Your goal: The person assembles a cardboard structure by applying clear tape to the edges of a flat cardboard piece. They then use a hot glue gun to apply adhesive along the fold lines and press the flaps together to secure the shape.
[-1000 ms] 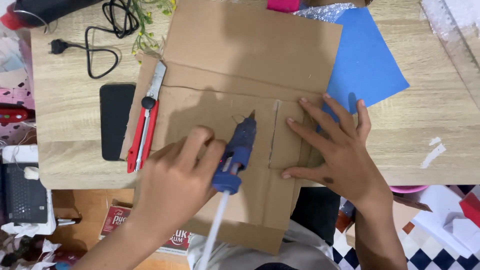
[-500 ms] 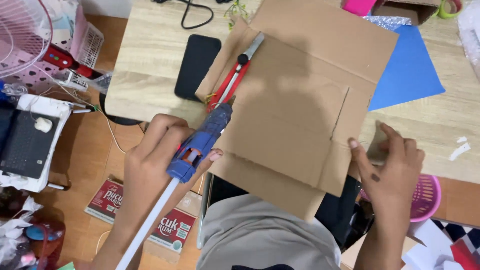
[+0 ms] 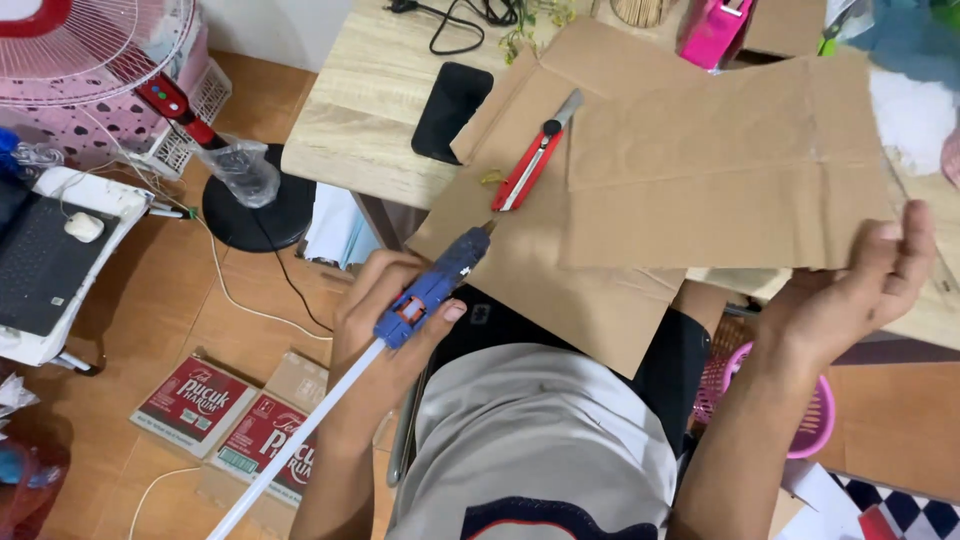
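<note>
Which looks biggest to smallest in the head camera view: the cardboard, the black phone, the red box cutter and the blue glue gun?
1. Cardboard, by far.
2. Glue gun, though it is nearer the camera, which may flatter it.
3. Phone and box cutter look about alike: the phone wider, the cutter longer.

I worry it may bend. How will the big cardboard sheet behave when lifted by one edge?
The cardboard sheet probably stays fairly stiff: the right hand holds only its edge, yet it looks flat. It likely folds at its visible creases. It seems light, since one hand supports it.
</note>
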